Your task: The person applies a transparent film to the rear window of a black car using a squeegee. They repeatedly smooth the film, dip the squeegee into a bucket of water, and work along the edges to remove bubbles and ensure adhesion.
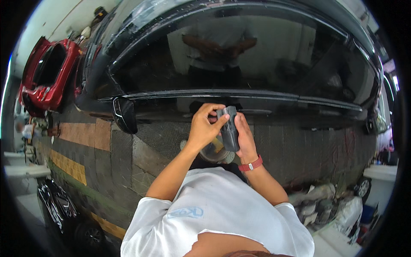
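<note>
Left hand (202,128) curled, I grip the upper end of a dark block (231,136) with thumb and fingers, while my right hand (245,136), half closed, holds its right side. It is in front of me, above the floor. A red wristband (251,163) circles my right wrist. Beyond stands a black car (162,105), its side mirror (124,115) to the left.

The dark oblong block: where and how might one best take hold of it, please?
Probably across the long sides of the dark oblong block, from the right, where the right hand lies: it is long and narrow, with the left hand at its upper end.
</note>
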A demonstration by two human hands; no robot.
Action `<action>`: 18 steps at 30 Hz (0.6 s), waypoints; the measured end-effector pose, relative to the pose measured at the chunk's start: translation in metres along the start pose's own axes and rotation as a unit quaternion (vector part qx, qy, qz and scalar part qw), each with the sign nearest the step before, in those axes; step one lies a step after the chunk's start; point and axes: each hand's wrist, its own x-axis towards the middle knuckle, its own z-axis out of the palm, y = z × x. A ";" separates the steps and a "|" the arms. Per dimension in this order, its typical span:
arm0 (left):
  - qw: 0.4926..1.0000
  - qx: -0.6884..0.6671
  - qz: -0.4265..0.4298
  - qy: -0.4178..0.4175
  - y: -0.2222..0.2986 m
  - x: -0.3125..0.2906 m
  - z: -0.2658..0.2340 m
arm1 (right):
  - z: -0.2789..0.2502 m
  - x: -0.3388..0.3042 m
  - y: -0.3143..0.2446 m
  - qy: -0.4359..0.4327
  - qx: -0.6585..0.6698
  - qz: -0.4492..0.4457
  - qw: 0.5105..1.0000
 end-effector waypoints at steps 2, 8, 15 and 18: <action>0.992 0.047 0.108 0.036 -0.020 0.001 0.008 | -0.019 0.005 -0.004 -0.020 -0.040 -0.001 0.999; 0.959 -0.280 -0.028 -0.015 -0.020 -0.011 -0.006 | 0.010 0.015 -0.032 -0.051 -0.378 -0.214 0.899; 0.950 -0.304 0.003 -0.066 -0.026 -0.018 -0.046 | 0.043 0.003 -0.032 -0.066 -0.548 -0.325 0.768; 0.939 -0.330 0.019 -0.098 -0.030 -0.020 -0.060 | 0.048 0.009 -0.028 -0.079 -0.506 -0.283 0.811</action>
